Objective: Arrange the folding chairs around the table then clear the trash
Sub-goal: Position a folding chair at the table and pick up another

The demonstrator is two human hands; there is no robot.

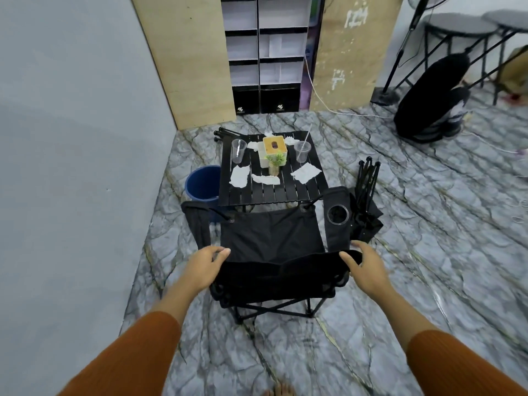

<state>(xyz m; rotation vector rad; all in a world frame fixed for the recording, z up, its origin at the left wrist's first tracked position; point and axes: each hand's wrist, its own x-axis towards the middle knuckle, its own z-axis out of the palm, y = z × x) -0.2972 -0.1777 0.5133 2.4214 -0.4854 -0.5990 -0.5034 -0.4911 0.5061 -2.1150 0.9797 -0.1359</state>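
Note:
An unfolded black folding chair (271,241) stands at the near side of the small black slatted table (285,192), seat facing it. My left hand (204,265) grips the left end of the chair's backrest top. My right hand (363,267) grips the right end. A second folded chair (367,195) lies on the floor right of the table. Another folded chair (225,133) lies behind the table's far left corner. On the table lie crumpled white napkins (240,175), a clear plastic cup (238,150) at left and a clear cup with a straw (302,151) at right.
A blue bucket (201,184) stands on the floor left of the table. A tissue box (275,145) and a small potted plant (275,162) sit mid-table. Shelving and wood panels stand behind. A black bag (431,104), stools and cables are at the back right.

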